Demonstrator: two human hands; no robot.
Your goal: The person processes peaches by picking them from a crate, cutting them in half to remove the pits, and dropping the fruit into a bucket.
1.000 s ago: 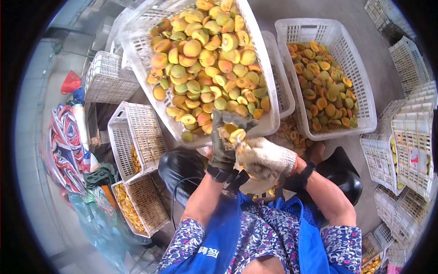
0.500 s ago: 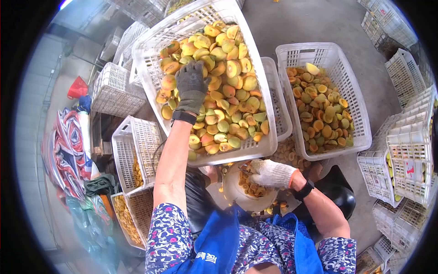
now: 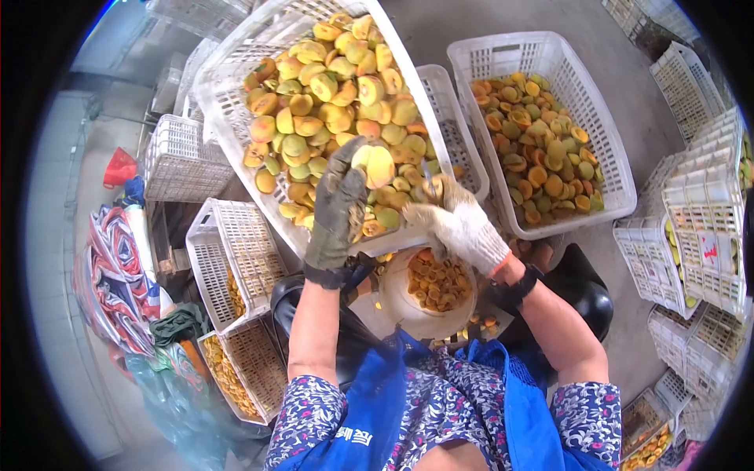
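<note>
My left hand (image 3: 339, 206), in a dark grey glove, is closed around a yellow peach half (image 3: 378, 166) at the near edge of the large white crate (image 3: 212, 86). Cut peaches (image 3: 330, 86) fill much of that crate. My right hand (image 3: 463, 224), in a white knitted glove, grips a small knife (image 3: 427, 177) with its thin blade pointing up; the handle is mostly hidden by the fingers. Both hands are close together but apart. Below them, between my knees, a round white basin (image 3: 397, 302) holds orange fruit pieces (image 3: 440, 281).
On the right stands a second white crate (image 3: 601, 102) of peach halves. Stacked crates (image 3: 703, 212) line the far right. At left are tilted crates (image 3: 247, 251) with orange slices, a striped tarp (image 3: 118, 267) and a red container (image 3: 119, 168).
My left hand has come back from the pile towards me and now holds a peach half. My right hand has risen from over the basin to meet it, knife blade up.
</note>
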